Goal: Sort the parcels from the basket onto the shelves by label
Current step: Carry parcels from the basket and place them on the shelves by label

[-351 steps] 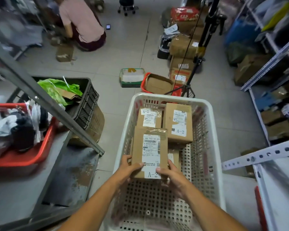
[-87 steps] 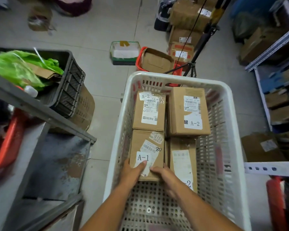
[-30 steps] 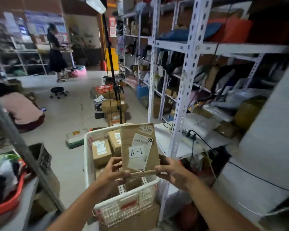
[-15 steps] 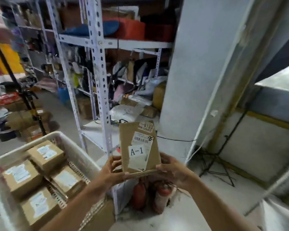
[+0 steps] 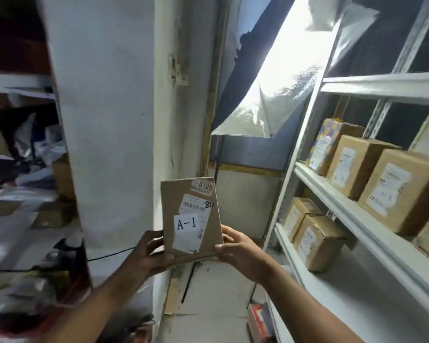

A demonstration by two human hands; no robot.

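Head view: both hands' grip clamps the A-1 parcel (image 5: 190, 217); shelves (image 5: 357, 216) hold cardboard boxes (image 5: 401, 186).

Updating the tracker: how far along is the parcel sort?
Done: boxes already stand on the white shelf at right. In hand: the A-1 parcel, upright between left hand and right hand, not yet shelved. Left: basket is out of view, so the remainder is unknown.

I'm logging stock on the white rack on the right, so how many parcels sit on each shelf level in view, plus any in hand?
Upper shelf parcels: 3
Lower shelf parcels: 2
A-1 parcel, held by left hand and right hand: 1
Total: 6
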